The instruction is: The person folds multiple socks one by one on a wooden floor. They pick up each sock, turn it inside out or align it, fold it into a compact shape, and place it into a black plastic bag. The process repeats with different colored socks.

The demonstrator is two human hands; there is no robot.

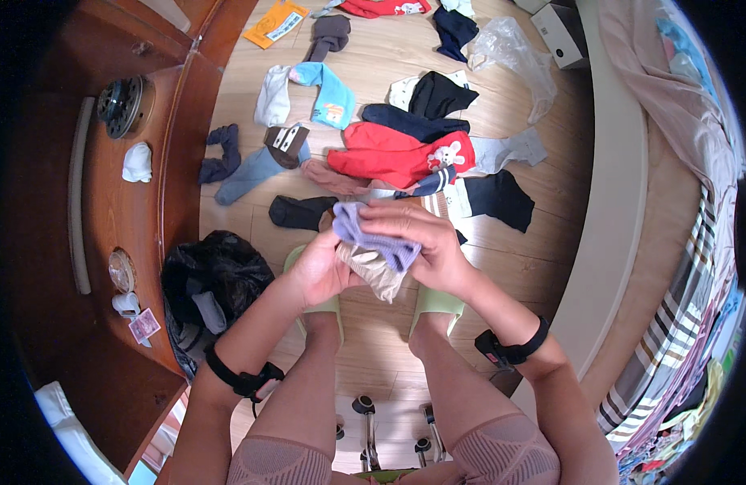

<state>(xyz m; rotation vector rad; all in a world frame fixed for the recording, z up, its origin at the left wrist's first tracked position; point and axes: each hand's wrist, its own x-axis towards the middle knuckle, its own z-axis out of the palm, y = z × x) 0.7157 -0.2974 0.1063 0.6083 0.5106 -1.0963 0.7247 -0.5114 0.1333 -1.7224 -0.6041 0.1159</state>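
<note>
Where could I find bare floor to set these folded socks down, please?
Bare wood shows right of the black sock, up to the white ledge, and just left of the left hand, above the black bag. Around the red sock it is crowded.

Black wrist straps (242, 378), pale green slippers (437, 301), ribbed beige shorts (502, 449)

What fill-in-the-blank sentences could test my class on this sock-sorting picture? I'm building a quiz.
1. Both hands hold a beige sock and a ____ sock.
2. The red sock with a rabbit picture lies on the wooden ____.
3. Left of the left hand sits a ____ plastic bag.
4. The right hand is above green ____.

Missing words: purple; floor; black; slippers
</note>
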